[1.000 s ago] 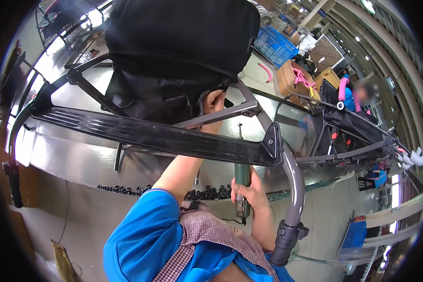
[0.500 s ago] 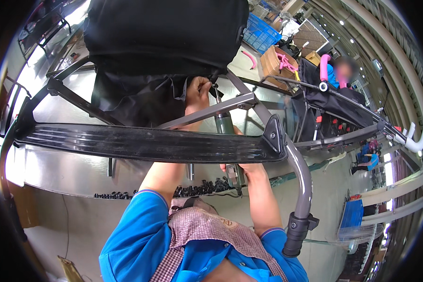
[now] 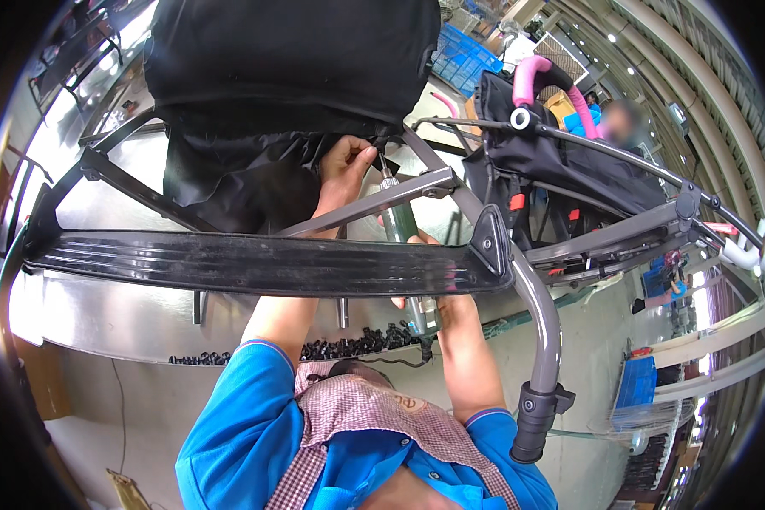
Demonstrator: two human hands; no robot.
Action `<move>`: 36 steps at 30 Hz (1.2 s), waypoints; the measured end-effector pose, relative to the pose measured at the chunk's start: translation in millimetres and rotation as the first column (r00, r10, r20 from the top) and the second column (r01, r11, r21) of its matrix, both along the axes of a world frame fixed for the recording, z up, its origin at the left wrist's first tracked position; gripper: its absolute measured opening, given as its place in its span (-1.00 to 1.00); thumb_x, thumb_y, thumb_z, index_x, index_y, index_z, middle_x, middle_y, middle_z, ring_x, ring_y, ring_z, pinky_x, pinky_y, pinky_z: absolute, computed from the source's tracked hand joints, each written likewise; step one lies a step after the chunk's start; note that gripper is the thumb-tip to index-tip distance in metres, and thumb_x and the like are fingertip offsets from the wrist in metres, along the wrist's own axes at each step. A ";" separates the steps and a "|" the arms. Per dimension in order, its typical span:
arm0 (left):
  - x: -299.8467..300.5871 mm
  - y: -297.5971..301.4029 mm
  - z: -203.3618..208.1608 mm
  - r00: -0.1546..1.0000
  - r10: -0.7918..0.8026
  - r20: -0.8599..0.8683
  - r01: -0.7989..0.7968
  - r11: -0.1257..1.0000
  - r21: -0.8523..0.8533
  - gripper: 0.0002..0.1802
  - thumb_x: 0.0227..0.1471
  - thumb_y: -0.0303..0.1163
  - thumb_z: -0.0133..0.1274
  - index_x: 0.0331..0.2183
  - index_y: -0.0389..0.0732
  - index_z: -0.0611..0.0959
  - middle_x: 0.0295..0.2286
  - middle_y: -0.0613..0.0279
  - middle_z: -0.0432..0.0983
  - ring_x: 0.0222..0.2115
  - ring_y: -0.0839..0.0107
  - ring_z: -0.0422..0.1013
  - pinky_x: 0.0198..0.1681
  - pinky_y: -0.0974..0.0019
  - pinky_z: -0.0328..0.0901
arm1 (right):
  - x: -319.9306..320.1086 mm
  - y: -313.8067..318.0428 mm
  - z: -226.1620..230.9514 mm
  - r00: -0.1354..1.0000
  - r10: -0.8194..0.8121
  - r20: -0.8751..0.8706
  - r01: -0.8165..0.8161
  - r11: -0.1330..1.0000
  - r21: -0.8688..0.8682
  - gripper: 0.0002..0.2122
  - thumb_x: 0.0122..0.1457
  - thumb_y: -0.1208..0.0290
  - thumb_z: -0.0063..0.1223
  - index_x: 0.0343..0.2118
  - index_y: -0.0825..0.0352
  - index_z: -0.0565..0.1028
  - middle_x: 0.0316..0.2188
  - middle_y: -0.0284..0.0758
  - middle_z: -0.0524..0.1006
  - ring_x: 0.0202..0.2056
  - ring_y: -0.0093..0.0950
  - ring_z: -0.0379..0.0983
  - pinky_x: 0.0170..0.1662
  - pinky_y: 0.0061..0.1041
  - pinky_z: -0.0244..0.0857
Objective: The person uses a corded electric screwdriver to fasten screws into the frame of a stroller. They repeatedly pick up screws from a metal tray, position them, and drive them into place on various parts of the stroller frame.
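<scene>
A stroller frame with black fabric (image 3: 238, 178) stands before me, its black ribbed crossbar (image 3: 246, 262) running across my forearms. Beyond the bar my left hand (image 3: 342, 170) is closed in a pinch at the fabric's right edge, beside a grey frame tube (image 3: 382, 201). What its fingertips hold is too small to make out. My right hand (image 3: 452, 308), partly hidden behind the crossbar, grips a green power screwdriver (image 3: 401, 225). The screwdriver's tip points up toward my left fingertips, near the frame joint.
Small black parts (image 3: 357, 343) lie along the metal table's (image 3: 102, 314) near edge. A curved grey tube (image 3: 542, 323) with a black end hangs at my right. Another stroller (image 3: 552, 170) with a pink handle stands right, a co-worker (image 3: 616, 123) behind it. A blue crate (image 3: 466, 59) sits beyond.
The other stroller at the right has shifted closer and left, its pink handle now higher up. My screwdriver leans slightly differently, its lower end further left. My left hand stays at the fabric edge.
</scene>
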State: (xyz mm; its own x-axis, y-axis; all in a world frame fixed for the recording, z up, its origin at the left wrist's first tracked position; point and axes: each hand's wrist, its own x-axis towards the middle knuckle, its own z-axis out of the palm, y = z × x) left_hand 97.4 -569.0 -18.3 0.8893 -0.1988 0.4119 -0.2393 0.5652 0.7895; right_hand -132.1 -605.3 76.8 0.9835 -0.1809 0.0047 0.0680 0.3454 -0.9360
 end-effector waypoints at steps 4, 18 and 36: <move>5.1 -4.2 -0.1 0.999 0.035 -0.027 -0.034 0.999 0.042 -0.92 0.08 -0.50 0.17 -0.38 -0.30 0.61 -0.53 0.38 0.50 -0.50 0.67 0.35 -0.42 0.52 0.26 | 24.7 -12.2 -10.8 0.976 0.217 -0.025 -0.199 0.930 0.309 -0.65 0.28 0.17 0.02 -0.10 0.40 0.43 -0.71 -0.23 0.46 -0.77 -0.40 0.41 -0.73 -0.44 0.32; 67.9 53.0 15.0 0.941 -0.338 -0.009 0.328 0.906 0.267 -0.71 0.24 -0.32 -0.03 -0.14 -0.35 0.54 -0.25 0.08 0.57 -0.25 0.34 0.49 -0.17 0.34 0.38 | 37.2 -14.9 -0.6 0.945 0.236 -0.225 -0.263 0.959 -0.103 -0.38 -0.11 -0.18 0.35 -0.37 0.39 0.43 -0.61 -0.33 0.50 -0.66 -0.55 0.48 -0.67 -0.57 0.38; -183.0 35.2 -231.3 0.684 -0.709 0.171 0.166 0.380 0.910 -0.83 -0.09 -0.54 0.10 -0.35 -0.23 0.66 -0.30 0.10 0.53 -0.25 0.05 0.46 -0.13 0.14 0.39 | -156.3 -79.5 -157.5 0.905 0.041 -0.423 -0.042 0.999 0.006 -0.16 -0.09 0.25 0.47 0.18 0.46 0.16 -0.42 -0.31 0.45 -0.64 -0.57 0.43 -0.62 -0.56 0.34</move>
State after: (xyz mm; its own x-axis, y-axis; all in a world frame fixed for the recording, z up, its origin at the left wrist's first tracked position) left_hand -85.7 -533.7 -249.6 0.2831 -0.9506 0.1270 -0.6304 -0.0847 0.7716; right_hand -288.4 -684.7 -80.6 0.9000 -0.1406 -0.4125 -0.3485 0.3361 -0.8750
